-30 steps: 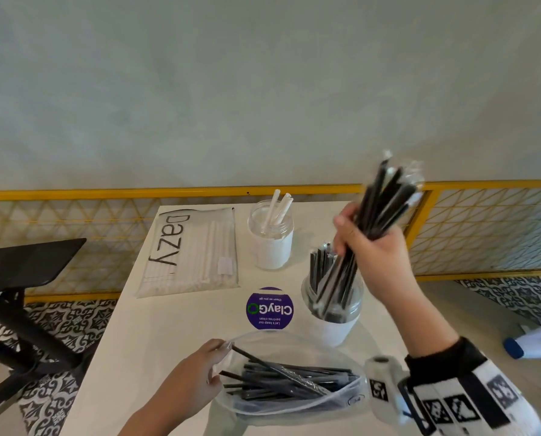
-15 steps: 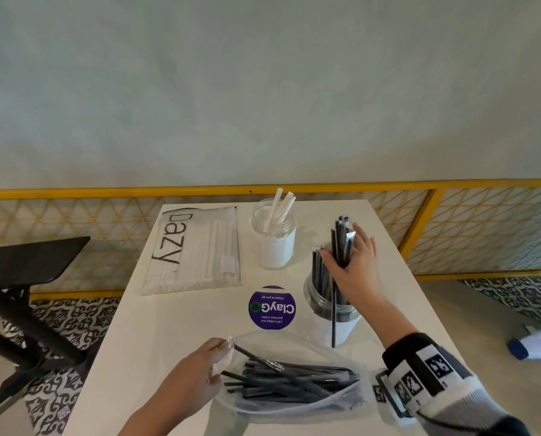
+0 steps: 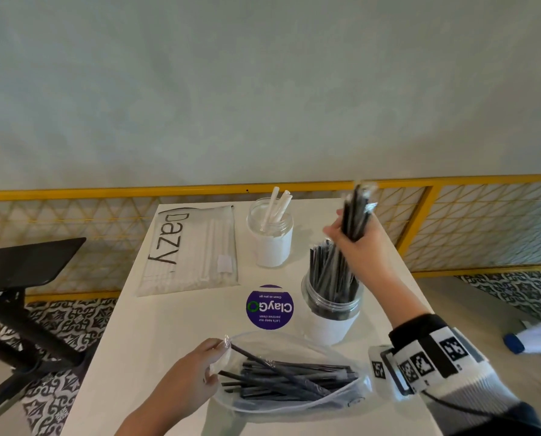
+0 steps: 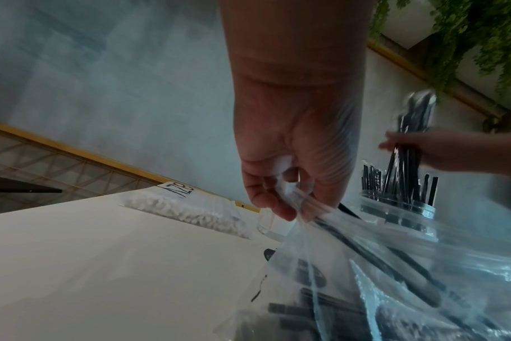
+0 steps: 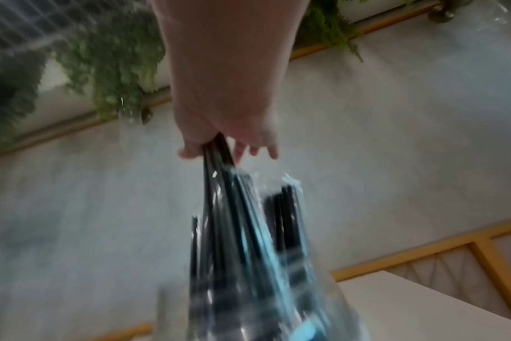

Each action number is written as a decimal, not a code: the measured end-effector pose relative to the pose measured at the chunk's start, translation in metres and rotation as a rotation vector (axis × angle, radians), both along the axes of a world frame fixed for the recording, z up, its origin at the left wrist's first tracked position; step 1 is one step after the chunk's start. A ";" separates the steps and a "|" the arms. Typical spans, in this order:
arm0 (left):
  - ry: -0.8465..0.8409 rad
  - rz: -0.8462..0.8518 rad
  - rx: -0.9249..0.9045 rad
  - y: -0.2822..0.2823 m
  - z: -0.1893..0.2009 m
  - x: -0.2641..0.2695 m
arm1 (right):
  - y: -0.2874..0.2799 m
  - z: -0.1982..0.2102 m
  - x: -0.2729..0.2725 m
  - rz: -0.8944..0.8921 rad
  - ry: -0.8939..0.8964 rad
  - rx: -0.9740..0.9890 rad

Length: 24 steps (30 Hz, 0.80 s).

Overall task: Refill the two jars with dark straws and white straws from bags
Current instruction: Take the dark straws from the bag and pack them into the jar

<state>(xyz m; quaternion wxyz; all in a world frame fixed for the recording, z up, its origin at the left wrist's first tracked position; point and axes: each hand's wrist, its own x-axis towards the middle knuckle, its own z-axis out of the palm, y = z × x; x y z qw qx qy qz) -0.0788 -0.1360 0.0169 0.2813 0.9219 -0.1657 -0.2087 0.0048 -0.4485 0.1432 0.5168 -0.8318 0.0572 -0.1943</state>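
My right hand [image 3: 357, 243] grips a bundle of dark straws [image 3: 355, 212] above the right jar [image 3: 332, 313], which holds several dark straws standing upright. The bundle's lower ends reach into the jar's mouth. My left hand [image 3: 200, 372] pinches the open edge of a clear bag [image 3: 294, 401] that lies near the table's front edge with several dark straws [image 3: 288, 379] inside. In the left wrist view the fingers [image 4: 277, 198] curl round the bag's plastic [image 4: 423, 265]. The left jar [image 3: 270, 236] holds a few white straws. A flat bag of white straws [image 3: 197, 250] lies at the back left.
A round purple sticker [image 3: 269, 306] sits on the white table [image 3: 156, 335] between the jars and the clear bag. A yellow mesh railing [image 3: 470, 225] runs behind the table. A black stand [image 3: 20, 278] rises at the left.
My right hand lowered a bundle of dark straws to the right jar, loosened over it, and now grips a bundle again, higher. The left hand stayed on the bag.
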 end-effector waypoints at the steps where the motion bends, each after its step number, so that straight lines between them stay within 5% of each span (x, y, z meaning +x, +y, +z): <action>1: 0.000 0.001 0.004 0.000 0.000 0.000 | -0.001 -0.014 0.001 0.016 0.077 -0.143; 5: -0.012 0.002 0.004 0.000 -0.001 0.000 | -0.001 -0.042 -0.003 0.010 0.232 -0.382; 8: -0.002 0.009 0.018 0.000 -0.002 0.000 | 0.002 -0.033 -0.005 -0.062 0.009 -0.220; 12: -0.006 0.009 0.000 -0.001 -0.001 0.002 | 0.006 -0.021 0.005 0.113 -0.265 -0.462; 15: -0.014 0.007 -0.003 0.000 -0.001 0.003 | 0.012 -0.035 0.007 0.315 -0.085 -0.851; 18: -0.026 0.015 -0.001 -0.001 0.000 0.001 | 0.015 -0.049 0.005 0.240 0.113 -1.026; 21: -0.022 0.031 0.014 -0.002 0.001 0.000 | 0.037 -0.044 -0.019 0.209 -0.248 -0.891; 23: -0.024 0.043 0.016 -0.002 -0.001 0.000 | 0.064 -0.053 -0.046 0.416 -0.523 -0.666; 24: -0.029 0.046 0.013 -0.002 0.000 0.001 | 0.076 -0.063 -0.060 0.526 -0.522 -0.653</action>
